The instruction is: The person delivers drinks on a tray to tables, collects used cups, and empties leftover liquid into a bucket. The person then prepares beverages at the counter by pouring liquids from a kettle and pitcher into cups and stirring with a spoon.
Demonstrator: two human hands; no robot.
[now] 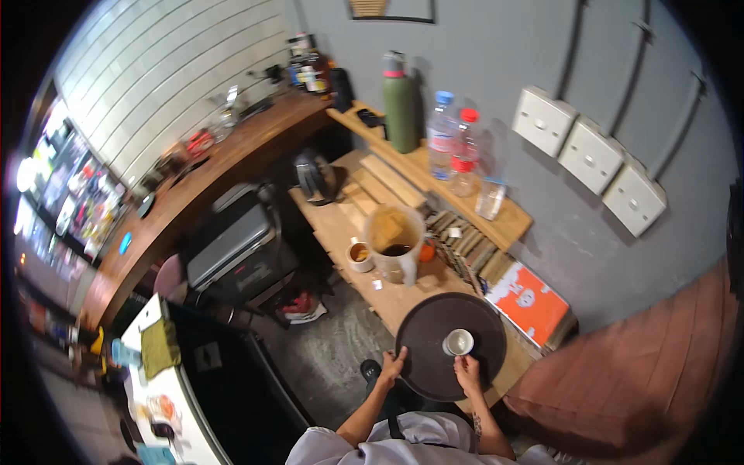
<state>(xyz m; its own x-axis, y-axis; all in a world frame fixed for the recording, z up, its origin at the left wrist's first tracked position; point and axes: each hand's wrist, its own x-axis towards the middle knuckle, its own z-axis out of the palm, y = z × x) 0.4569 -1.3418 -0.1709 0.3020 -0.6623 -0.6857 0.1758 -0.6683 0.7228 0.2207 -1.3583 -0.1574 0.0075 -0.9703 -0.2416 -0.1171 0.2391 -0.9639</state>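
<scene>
A round dark tray (434,368) lies over the near end of the wooden bench. My left hand (394,364) grips the tray's left rim. On the tray's right half is a small white cup (459,342), with my right hand (466,373) closed on its near side. Beyond the tray stands a large clear pitcher (395,232) with dark liquid low inside it. A white mug (359,256) is just left of the pitcher.
A green bottle (400,108), two plastic bottles and a glass (490,198) stand on the wall shelf. An orange and white book (530,301) lies right of the tray. A kettle (314,177) is further back. A black bin (236,248) stands left.
</scene>
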